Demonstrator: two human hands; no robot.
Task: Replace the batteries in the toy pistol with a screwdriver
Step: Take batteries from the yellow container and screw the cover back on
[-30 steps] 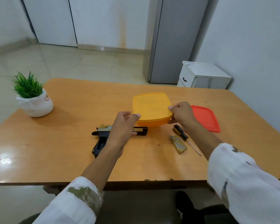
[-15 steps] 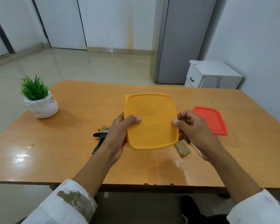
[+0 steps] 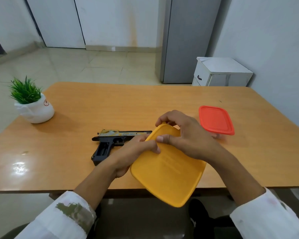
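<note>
A yellow lidded box [image 3: 169, 171] is tilted toward me above the table's near edge. My left hand [image 3: 135, 152] grips its left side from below. My right hand [image 3: 185, 135] is on its far corner, thumb pressed on the lid and fingers curled over the rim. The black and gold toy pistol [image 3: 110, 140] lies flat on the table to the left, barrel pointing right, grip toward me. The box and my hands hide the screwdriver and the small battery cover.
A red-lidded box [image 3: 216, 119] stands on the table to the right of my hands. A potted green plant [image 3: 32, 104] stands at the table's left end. A white bedside cabinet [image 3: 221, 71] and a grey fridge stand beyond the table.
Both hands lifted the yellow box off the table and brought it close to me. My right hand shifted from its right side to its far corner.
</note>
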